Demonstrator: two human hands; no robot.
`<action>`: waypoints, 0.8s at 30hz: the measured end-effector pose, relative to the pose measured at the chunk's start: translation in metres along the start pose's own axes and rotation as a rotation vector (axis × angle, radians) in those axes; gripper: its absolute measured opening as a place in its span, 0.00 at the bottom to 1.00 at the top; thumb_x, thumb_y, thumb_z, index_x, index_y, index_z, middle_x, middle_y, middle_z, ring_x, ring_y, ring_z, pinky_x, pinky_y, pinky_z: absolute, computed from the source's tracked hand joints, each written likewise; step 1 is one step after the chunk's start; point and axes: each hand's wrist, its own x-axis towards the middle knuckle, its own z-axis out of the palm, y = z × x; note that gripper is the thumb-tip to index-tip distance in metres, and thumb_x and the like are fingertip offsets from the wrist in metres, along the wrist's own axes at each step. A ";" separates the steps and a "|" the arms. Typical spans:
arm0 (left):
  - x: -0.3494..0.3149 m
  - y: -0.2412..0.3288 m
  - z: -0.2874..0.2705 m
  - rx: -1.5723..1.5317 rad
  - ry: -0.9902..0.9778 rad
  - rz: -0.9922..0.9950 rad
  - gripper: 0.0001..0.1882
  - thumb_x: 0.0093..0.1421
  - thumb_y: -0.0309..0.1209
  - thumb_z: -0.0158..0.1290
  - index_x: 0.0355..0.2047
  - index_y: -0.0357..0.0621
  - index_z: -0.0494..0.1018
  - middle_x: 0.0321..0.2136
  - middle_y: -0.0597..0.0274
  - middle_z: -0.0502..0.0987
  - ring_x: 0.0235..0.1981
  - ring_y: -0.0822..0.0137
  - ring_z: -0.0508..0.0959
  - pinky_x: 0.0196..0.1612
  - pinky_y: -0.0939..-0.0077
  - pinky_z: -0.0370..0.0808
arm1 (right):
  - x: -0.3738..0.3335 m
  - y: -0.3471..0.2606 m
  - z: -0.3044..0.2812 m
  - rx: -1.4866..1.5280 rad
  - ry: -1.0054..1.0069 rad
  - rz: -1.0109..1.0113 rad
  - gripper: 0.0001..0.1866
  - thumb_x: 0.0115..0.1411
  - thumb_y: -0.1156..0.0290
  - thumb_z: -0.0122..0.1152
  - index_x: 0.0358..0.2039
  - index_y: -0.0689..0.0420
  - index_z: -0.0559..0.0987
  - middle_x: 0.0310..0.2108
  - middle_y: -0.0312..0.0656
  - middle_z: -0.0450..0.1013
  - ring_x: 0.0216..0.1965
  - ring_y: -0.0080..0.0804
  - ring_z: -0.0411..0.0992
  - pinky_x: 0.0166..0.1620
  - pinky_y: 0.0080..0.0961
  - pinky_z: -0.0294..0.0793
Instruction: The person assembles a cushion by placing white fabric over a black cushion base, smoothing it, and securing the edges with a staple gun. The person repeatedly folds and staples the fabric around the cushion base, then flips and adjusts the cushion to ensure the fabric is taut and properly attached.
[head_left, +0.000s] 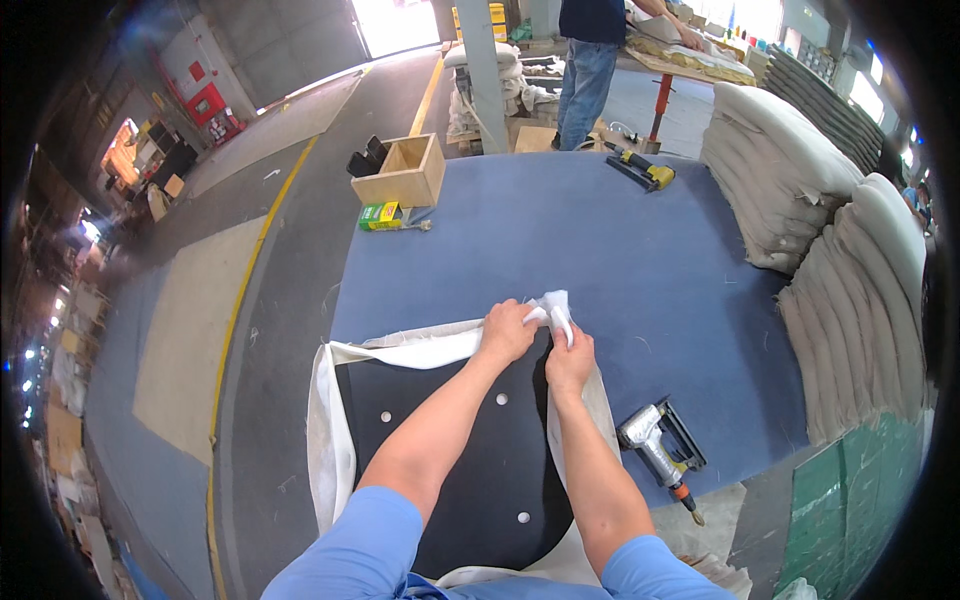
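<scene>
Two hands, left hand and right hand, each grip closed on white fabric corner, far edge of black panel on blue counter (staple gun near). Fabric soft, light, limp; pinch at bunched corner.

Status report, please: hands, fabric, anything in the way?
Both hands, left and right, pinching white fabric at the black panel corner. Staple gun lies right, clear.
</scene>
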 end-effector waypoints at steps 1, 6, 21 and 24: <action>-0.003 0.003 0.004 -0.059 0.034 0.026 0.13 0.62 0.36 0.61 0.42 0.45 0.87 0.40 0.48 0.82 0.47 0.44 0.80 0.53 0.50 0.76 | 0.003 0.005 -0.002 0.003 0.025 0.021 0.14 0.68 0.69 0.62 0.50 0.61 0.85 0.47 0.53 0.77 0.50 0.52 0.77 0.55 0.43 0.75; -0.014 -0.007 0.008 -0.302 0.221 0.105 0.10 0.62 0.30 0.61 0.42 0.45 0.87 0.38 0.52 0.81 0.44 0.47 0.81 0.50 0.54 0.77 | -0.003 0.007 0.002 0.133 0.096 -0.056 0.11 0.70 0.70 0.62 0.49 0.59 0.86 0.48 0.50 0.77 0.50 0.47 0.75 0.55 0.39 0.74; -0.015 -0.020 0.005 -0.627 0.141 -0.021 0.08 0.61 0.30 0.64 0.39 0.44 0.87 0.36 0.58 0.83 0.43 0.55 0.82 0.48 0.62 0.78 | -0.021 -0.004 0.004 -0.218 0.022 -0.492 0.05 0.53 0.71 0.65 0.30 0.52 0.87 0.41 0.37 0.78 0.48 0.45 0.72 0.54 0.46 0.68; -0.018 -0.023 0.003 -0.414 0.166 0.093 0.09 0.61 0.32 0.63 0.41 0.45 0.87 0.39 0.58 0.83 0.46 0.54 0.80 0.51 0.59 0.77 | -0.024 -0.008 0.008 -0.297 -0.030 -0.503 0.04 0.54 0.72 0.64 0.29 0.52 0.86 0.39 0.38 0.77 0.49 0.46 0.72 0.54 0.45 0.69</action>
